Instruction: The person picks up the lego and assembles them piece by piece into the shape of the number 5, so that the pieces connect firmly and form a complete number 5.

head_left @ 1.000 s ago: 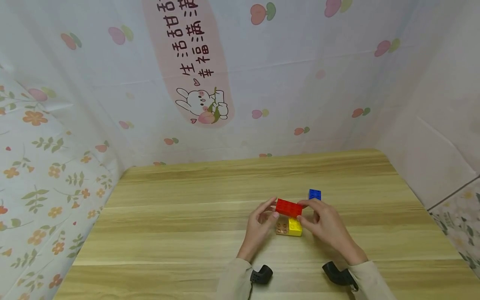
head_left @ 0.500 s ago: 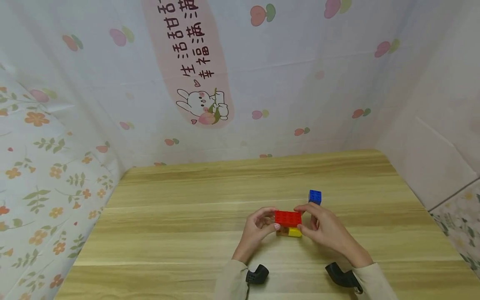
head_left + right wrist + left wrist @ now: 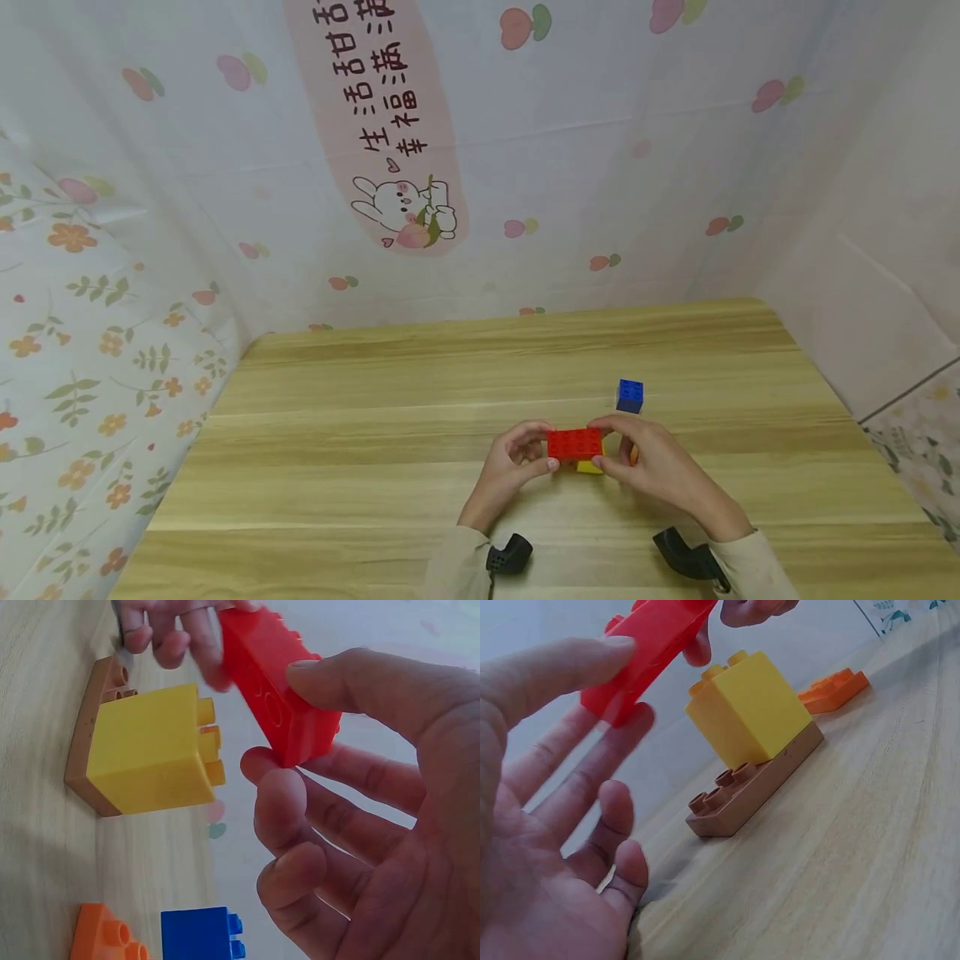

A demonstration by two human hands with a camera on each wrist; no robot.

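Observation:
Between my two hands is a long red building brick (image 3: 574,443), studs up. My left hand (image 3: 512,471) pinches its left end between thumb and fingers, while my right hand (image 3: 658,463) pinches the right end. Below it, a tall yellow brick (image 3: 759,709) is fixed on one end of a flat brown brick (image 3: 754,791). The brown brick's other studs are bare in the left wrist view. A gap shows between the red brick and the yellow studs in the right wrist view. From the head, the red brick hides most of the brown one.
A blue brick (image 3: 630,396) stands on the wooden table (image 3: 375,450) beyond my right hand. Near that hand lies a flat orange brick (image 3: 96,934), mostly covered by fingers in the head view. A patterned cloth (image 3: 570,183) hangs behind the table.
Both hands have brought the red brick nearer to me and turned it from slanted to nearly level. It now covers the brown brick in the head view; the blue brick is fully uncovered.

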